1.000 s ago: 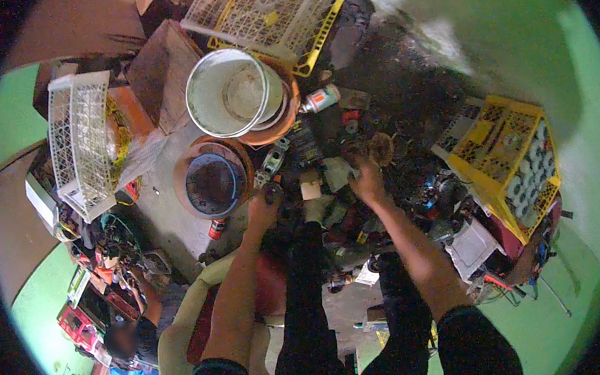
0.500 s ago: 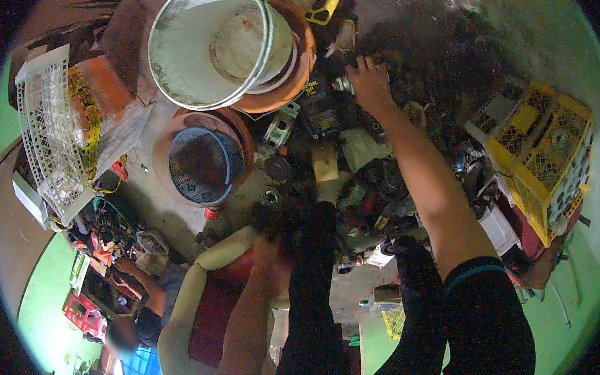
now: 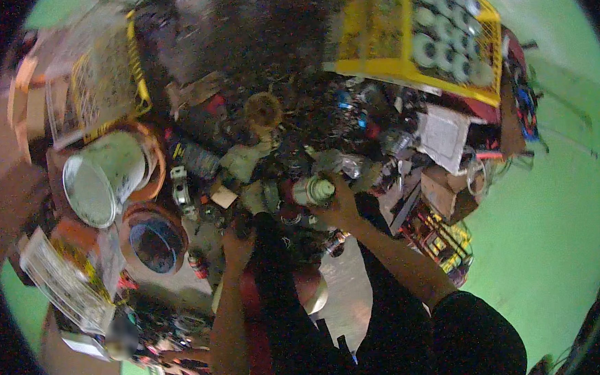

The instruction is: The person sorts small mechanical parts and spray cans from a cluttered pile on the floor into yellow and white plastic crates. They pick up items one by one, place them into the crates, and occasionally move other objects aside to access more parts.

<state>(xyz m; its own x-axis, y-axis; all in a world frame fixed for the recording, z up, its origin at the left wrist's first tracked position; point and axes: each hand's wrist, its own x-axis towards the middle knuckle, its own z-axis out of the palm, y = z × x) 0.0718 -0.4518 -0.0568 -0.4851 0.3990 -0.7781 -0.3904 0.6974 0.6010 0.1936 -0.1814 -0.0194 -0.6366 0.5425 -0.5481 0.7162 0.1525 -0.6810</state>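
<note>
My right hand (image 3: 341, 209) is wrapped around a spray can (image 3: 314, 191) with a pale domed top, holding it tilted above the clutter between my knees. My left hand (image 3: 237, 245) is beside my left knee, its fingers closed around something dark that I cannot make out. Beyond the hands lie a yellowish wood block (image 3: 223, 197), a crumpled pale cloth (image 3: 245, 160) and a round brown ring-shaped part (image 3: 263, 111). A silvery metal part (image 3: 182, 188) sits farther left.
On the left stand a whitish bucket (image 3: 88, 190), a blue-rimmed basket (image 3: 154, 246) and a red bottle (image 3: 197, 264). A yellow crate (image 3: 389, 68) with round pale items is at the far right, above a white tray (image 3: 442, 137). Another person's hand (image 3: 187, 359) shows at lower left.
My right hand has drawn the spray can back from the far clutter to between my knees. My view has swung right, and the left hand stays near the left knee.
</note>
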